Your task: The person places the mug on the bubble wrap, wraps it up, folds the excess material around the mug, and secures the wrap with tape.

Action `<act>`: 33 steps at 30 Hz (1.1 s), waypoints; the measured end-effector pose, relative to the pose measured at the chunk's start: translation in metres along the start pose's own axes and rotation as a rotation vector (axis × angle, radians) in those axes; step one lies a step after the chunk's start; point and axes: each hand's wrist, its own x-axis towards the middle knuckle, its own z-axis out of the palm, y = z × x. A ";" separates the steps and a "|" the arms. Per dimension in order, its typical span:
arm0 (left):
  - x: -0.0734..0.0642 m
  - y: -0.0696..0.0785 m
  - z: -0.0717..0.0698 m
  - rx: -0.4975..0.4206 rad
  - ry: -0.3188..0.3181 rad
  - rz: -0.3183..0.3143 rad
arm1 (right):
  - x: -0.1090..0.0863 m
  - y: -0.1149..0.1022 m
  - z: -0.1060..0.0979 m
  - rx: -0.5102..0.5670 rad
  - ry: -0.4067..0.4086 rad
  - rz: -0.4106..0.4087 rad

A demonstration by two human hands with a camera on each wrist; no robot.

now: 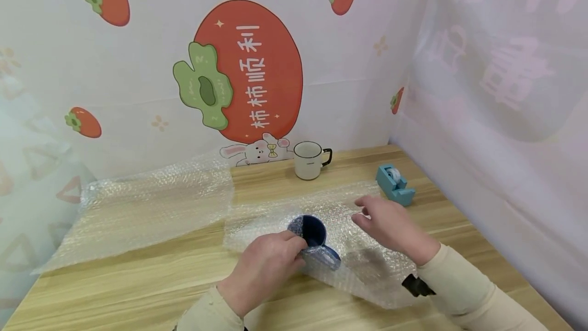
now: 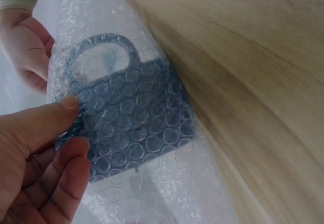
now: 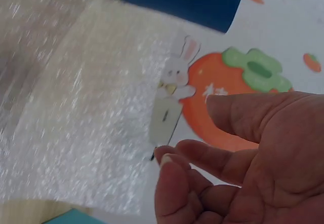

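Note:
A dark blue mug stands upright on a sheet of bubble wrap on the wooden table. Its near side and handle are covered by a fold of the wrap, and the left wrist view shows the mug through the bubbles. My left hand pinches the wrap at the mug's rim between thumb and fingers. To the right of the mug, my right hand hovers over the sheet with fingers loosely bent; the right wrist view shows nothing between thumb and fingers.
At the back stands a white mug with a black handle. A teal tape dispenser sits beyond my right hand. Another bubble wrap sheet lies at the left, against the printed backdrop. A backdrop wall borders the table's right side.

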 end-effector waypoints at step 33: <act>-0.002 -0.019 -0.008 0.070 -0.106 0.084 | 0.009 0.089 0.010 0.396 -0.189 0.276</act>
